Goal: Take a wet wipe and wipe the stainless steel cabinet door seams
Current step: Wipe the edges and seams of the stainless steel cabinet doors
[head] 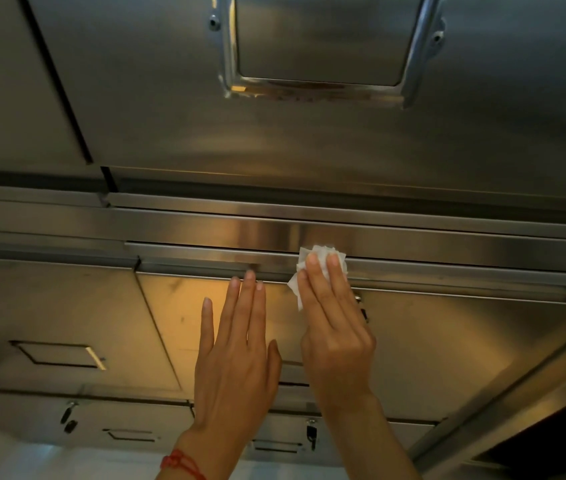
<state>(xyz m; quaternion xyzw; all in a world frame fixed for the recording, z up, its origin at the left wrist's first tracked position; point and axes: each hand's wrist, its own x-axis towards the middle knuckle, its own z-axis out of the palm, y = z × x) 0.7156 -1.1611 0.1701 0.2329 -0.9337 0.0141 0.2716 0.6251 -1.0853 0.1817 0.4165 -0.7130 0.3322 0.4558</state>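
Observation:
My right hand (335,327) presses a crumpled white wet wipe (321,259) with straight fingers against the horizontal seam (447,271) along the top edge of a stainless steel cabinet door (447,341). The wipe shows above and to the left of my fingertips. My left hand (236,351) lies flat on the same door beside the right one, fingers straight, its fingertips at the seam. It holds nothing. A red cord is round my left wrist.
An upper steel door with a recessed framed handle (319,81) fills the top. A vertical seam (56,81) runs at the upper left. A lower-left door has a recessed pull (59,355). Keys hang in locks (311,434) below.

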